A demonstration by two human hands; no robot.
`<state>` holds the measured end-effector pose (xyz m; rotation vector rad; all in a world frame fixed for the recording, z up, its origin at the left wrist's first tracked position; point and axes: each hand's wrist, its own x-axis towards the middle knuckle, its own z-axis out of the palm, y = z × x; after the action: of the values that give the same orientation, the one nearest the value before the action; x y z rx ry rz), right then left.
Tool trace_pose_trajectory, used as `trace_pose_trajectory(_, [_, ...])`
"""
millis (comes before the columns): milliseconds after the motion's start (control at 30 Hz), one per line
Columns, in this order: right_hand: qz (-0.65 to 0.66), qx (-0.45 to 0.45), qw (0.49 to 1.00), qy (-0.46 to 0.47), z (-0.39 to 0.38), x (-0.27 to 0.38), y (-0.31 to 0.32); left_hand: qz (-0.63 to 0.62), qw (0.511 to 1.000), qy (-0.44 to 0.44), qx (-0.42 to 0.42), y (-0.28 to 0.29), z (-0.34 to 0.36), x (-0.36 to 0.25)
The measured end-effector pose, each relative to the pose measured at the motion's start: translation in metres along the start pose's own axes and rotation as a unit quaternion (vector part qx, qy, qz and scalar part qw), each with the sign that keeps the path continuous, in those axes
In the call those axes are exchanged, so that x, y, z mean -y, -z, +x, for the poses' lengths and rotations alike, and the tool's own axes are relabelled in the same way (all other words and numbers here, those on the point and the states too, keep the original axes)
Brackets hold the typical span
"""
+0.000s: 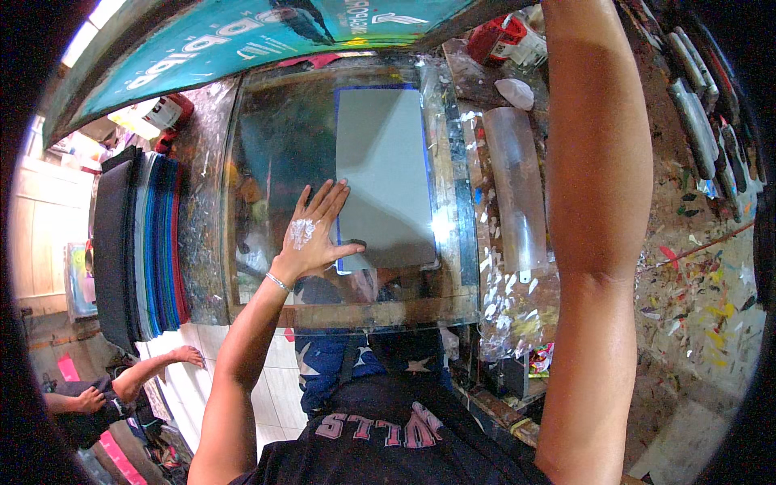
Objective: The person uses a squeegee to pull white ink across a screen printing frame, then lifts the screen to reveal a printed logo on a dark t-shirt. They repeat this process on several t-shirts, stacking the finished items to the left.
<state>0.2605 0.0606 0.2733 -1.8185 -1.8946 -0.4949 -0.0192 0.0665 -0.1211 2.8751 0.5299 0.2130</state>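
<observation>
My left hand point(314, 236) lies with fingers spread at the left edge of a grey rectangular sheet point(386, 162). Its fingertips and thumb touch that edge, and white smears mark the back of the hand. Blue shows along the sheet's borders. Beneath it is a glossy glass-like tabletop point(279, 137) with a wooden edge. My right arm reaches up past the top of the picture, so the right hand is out of sight. Tilted up over the far side of the table is a teal screen-printing frame point(202, 56) with white lettering and a dark figure on it.
On the left stands a stack of black, grey, blue and red sheets point(153, 242). A long pale scraper-like blade point(516, 186) lies right of the glass. Red-and-white tubs point(497, 40) stand behind. Dark-handled tools point(695, 121) line the far right. Another person's bare leg point(153, 373) shows lower left.
</observation>
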Motion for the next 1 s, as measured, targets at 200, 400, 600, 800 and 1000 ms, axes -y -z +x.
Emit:
trace_pose_trajectory(200, [-0.008,-0.011,1.0,0.015,-0.013,0.024,0.003,-0.088,0.984,0.009,-0.156,0.058,0.008,-0.023])
trace_pose_trajectory(400, [-0.081,0.169,0.974,-0.124,-0.074,0.087,0.012,0.232,0.889,0.133,-0.372,0.257,-0.005,-0.019])
trace_pose_trajectory(600, [0.008,0.0,0.999,0.033,-0.238,0.102,-0.09,0.044,0.991,0.123,0.001,0.196,-0.07,-0.027])
trace_pose_trajectory(800, [0.084,0.213,0.972,-0.05,-0.264,0.076,-0.17,0.011,0.996,0.082,-0.021,0.079,-0.104,-0.018])
trace_pose_trajectory(1000, [0.128,0.324,0.933,-0.088,-0.241,0.054,-0.179,0.003,0.996,0.091,0.021,0.076,-0.098,-0.018])
